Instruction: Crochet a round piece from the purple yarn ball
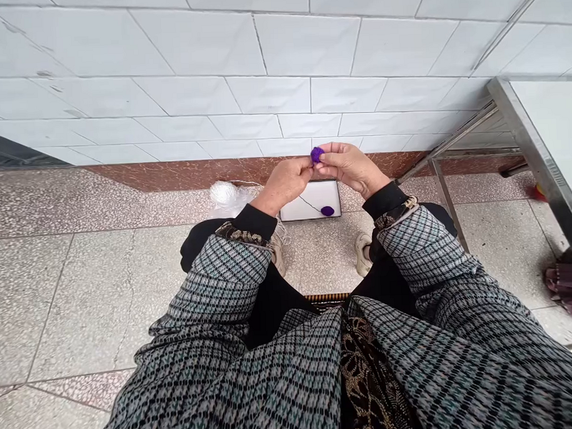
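Note:
A small purple yarn piece point(317, 154) is held up between my two hands, above the floor near the wall. My right hand point(352, 167) is closed, its thumb and fingers pinching the piece from the right. From the left, my left hand point(288, 180) is closed too, its fingertips pressed together at the piece's lower edge. Whether any tool is between the fingers I cannot make out. Below the hands lies a shallow white tray point(313, 195) with a dark rim. In it rests a purple oval ball of yarn point(328, 210), with a dark strand running up toward my left hand.
White yarn point(224, 193) in clear plastic sits on the floor left of the tray, with loose strands beside my shoe point(277, 255). The tiled wall point(267, 96) rises just ahead. At right stands a metal-framed table point(541, 149); a dark purple cloth item point(570, 289) lies beneath it.

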